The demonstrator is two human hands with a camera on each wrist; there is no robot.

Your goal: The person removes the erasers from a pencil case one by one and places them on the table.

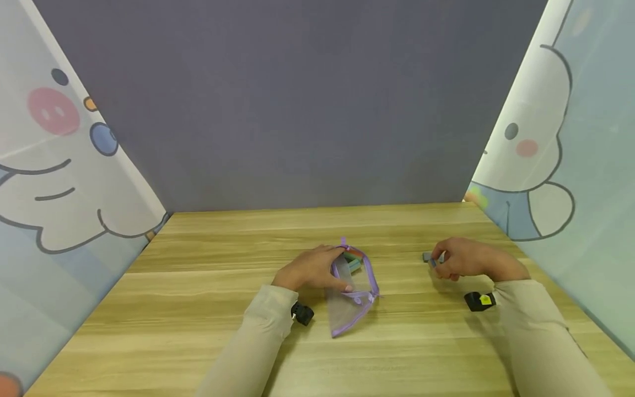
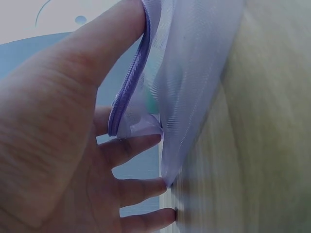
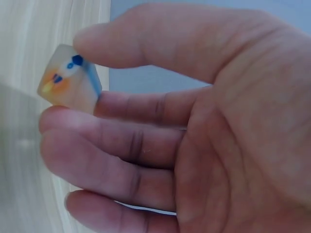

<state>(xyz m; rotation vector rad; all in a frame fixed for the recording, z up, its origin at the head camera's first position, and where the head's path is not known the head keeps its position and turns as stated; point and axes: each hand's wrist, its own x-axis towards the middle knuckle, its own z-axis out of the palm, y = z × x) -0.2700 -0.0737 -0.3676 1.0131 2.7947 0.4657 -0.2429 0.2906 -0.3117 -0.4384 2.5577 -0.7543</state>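
A mesh zip bag (image 1: 347,306) with purple edging lies with its mouth open, and several coloured pieces (image 1: 354,265) in orange, green and pale teal show inside. My left hand (image 1: 317,268) holds the bag's zipper edge, thumb at the near side and fingers at the far side. In the left wrist view, the purple zipper (image 2: 130,90) runs between thumb and fingers. Off to the right, my right hand (image 1: 461,259) pinches a small pale block (image 3: 70,82) printed in orange and blue between thumb and fingers. A small grey piece (image 1: 426,257) appears beside those fingertips.
The wood-grain table (image 1: 198,309) stretches out on both sides of the bag. A dark grey panel (image 1: 307,110) stands at its back edge. Cartoon-printed sheets (image 1: 536,138) flank the table left and right. A black wrist camera (image 1: 479,301) sits at the right cuff.
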